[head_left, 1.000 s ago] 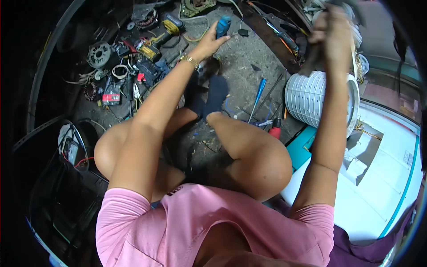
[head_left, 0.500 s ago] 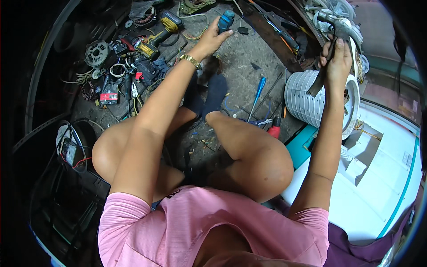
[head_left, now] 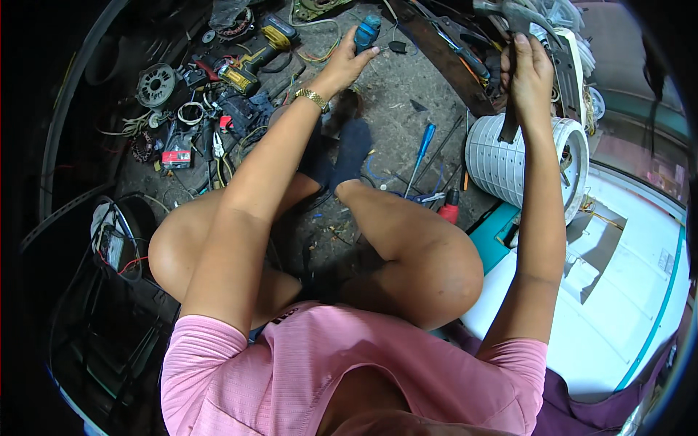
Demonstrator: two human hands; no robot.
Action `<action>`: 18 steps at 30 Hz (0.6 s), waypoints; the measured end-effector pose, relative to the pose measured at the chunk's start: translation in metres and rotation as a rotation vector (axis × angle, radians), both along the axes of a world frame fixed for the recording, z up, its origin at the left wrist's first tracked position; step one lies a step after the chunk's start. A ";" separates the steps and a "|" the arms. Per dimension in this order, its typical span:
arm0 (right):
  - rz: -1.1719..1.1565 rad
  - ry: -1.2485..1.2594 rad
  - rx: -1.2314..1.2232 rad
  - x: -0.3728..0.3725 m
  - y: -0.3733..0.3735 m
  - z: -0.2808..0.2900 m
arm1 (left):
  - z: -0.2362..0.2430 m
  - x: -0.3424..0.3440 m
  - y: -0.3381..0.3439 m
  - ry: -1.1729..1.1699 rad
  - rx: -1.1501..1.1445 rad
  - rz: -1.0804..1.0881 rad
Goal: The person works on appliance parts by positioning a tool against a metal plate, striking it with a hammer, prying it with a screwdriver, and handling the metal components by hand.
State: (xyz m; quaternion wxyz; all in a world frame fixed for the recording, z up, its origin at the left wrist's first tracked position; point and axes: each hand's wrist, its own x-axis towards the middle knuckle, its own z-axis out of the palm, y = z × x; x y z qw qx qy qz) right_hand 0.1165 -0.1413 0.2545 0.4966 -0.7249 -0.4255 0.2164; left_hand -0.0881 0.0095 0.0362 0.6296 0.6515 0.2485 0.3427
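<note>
I use the white drum (head_left: 486,161) as my mark. Far to its left, a grey round part with holes (head_left: 155,86) and a small packet (head_left: 177,158) lie on the floor (head_left: 392,94) in a messy pile. Some pliers (head_left: 218,149) and a yellow and black drill (head_left: 254,62) are also left of the drum, but a bit closer to it. My left arm (head_left: 251,182) and bent legs (head_left: 429,272) hide some floor left of the drum. Just left of the drum is a blue screwdriver (head_left: 422,149), with a red tool (head_left: 450,208) by the drum's near left side. A teal box (head_left: 488,247) is on the drum's near side. My right arm (head_left: 538,211) blocks part of the drum.

My left grip (head_left: 345,67), past the drum and to its left, is bent around a blue tool (head_left: 367,35), with the thumb sticking out beside it. My right grip (head_left: 531,73), up past the drum, has its fingers curled around a dark tool (head_left: 510,123) like a hammer. Its end shows in front of the drum.

The packet left of the drum has a red and white label, too small for me to read.
</note>
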 end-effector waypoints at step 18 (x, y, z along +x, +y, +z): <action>0.211 -0.595 -0.029 -0.039 0.070 0.016 | 0.003 -0.005 -0.001 0.012 -0.002 0.079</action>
